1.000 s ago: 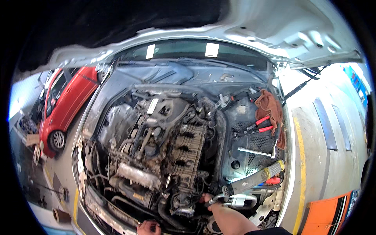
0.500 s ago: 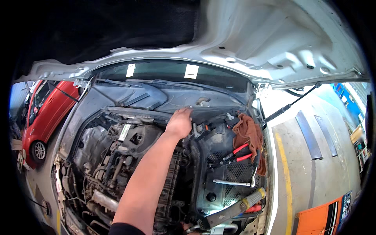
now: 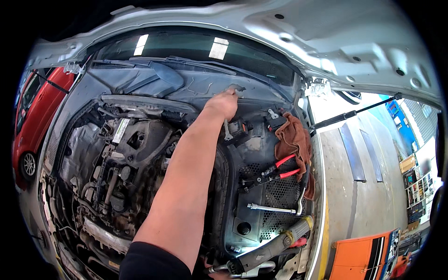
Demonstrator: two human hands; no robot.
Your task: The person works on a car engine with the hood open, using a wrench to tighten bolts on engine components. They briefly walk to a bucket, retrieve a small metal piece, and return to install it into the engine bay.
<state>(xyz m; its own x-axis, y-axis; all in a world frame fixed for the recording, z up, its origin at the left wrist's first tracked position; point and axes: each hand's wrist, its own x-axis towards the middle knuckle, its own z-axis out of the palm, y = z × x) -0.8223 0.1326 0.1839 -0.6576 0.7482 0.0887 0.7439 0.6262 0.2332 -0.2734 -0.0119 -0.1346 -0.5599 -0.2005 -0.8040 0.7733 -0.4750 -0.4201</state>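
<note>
My left hand is stretched over the back of the engine bay, against the dark plastic cowl below the windscreen. Its fingers are drawn together beside a ragged dark patch in the cowl; whatever they pinch is hidden. Two thin bent metal wires lie on the cowl left of the fingers. Only a sliver of my right hand shows at the lower edge, near the end of a grey work lamp, and its fingers cannot be made out. Red-handled pliers rest on the black tray right of my left forearm.
Beside the pliers lie a silver wrench and a crumpled brown cloth. The engine fills the left. Overhead is the raised bonnet, held by a strut. An orange cabinet and a red car stand outside.
My left hand has reached farther over the cowl, to the ragged patch, and my forearm extends further into view. The view has shifted, showing more of the floor at right. The tools lie as before.
</note>
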